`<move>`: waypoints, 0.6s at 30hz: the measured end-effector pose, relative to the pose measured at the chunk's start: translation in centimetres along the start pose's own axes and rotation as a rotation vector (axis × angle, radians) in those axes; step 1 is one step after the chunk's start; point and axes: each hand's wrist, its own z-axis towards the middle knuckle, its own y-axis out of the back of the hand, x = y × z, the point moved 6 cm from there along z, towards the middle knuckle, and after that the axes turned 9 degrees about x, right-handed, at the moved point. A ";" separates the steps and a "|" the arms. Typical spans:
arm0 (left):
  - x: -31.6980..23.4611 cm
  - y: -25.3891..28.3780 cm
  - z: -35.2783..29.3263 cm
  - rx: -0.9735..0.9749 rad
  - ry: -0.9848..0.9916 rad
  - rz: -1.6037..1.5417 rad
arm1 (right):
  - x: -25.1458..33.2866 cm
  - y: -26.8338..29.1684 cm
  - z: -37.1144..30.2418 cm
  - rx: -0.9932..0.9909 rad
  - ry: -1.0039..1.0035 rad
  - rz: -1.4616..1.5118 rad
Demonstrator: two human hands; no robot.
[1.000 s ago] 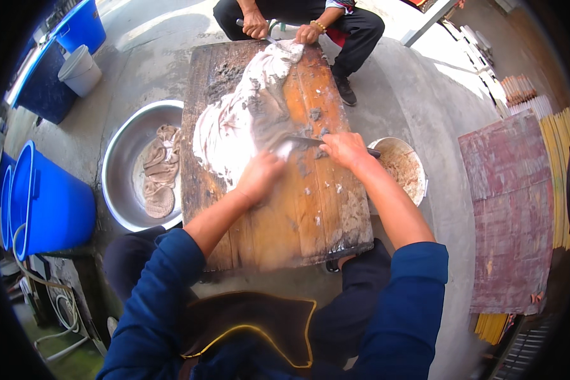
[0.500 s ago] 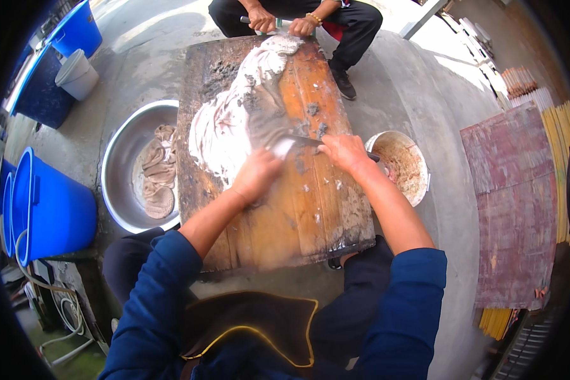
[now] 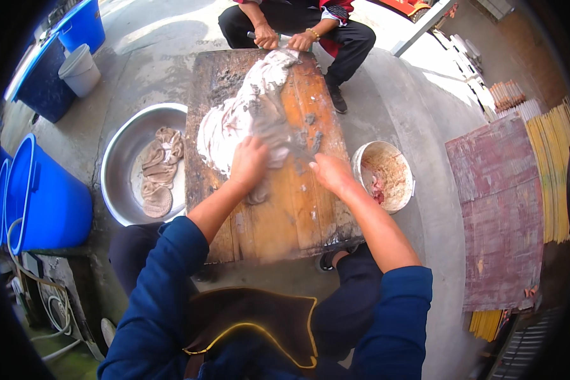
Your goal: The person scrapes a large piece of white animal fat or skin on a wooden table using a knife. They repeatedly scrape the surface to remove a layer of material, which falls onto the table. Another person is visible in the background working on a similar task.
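Note:
A wooden board [image 3: 282, 237] lies in front of me with a large sheet of tripe [image 3: 225, 130], white in places and smeared grey in others. My left hand [image 3: 250, 163] is closed on the tripe's near part, its fingers bent into it. In my right hand [image 3: 332, 172] is a knife [image 3: 303, 152], gripped by the handle, its blurred blade pointing left against the tripe's right edge. The handle is mostly hidden by my fist. Grey scrapings [image 3: 310, 118] dot the board right of the tripe. A loose grey strip hangs below my left hand.
Across the board a person's hands [image 3: 284, 39] work at the tripe's far end with a dark-handled tool. A metal basin [image 3: 117, 190] with tripe pieces stands left, near blue tubs [image 3: 60, 202]. On the right are a white bucket [image 3: 409, 197] of pale scraps and reddish boards [image 3: 503, 209].
My left hand has moved farther up the board onto the tripe. My right hand and the knife have shifted slightly left and nearer. The whole view has tilted a little.

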 end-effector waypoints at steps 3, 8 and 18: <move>-0.6 -0.5 -0.4 0.056 -0.088 0.013 | 2.6 -1.8 1.0 0.027 -0.027 -0.005; 0.4 -1.4 -0.2 0.064 -0.088 -0.015 | 3.1 -2.4 2.5 -0.006 -0.020 0.014; 0.7 -0.7 0.7 0.023 -0.145 -0.131 | -1.1 -0.8 3.1 -0.021 -0.081 -0.120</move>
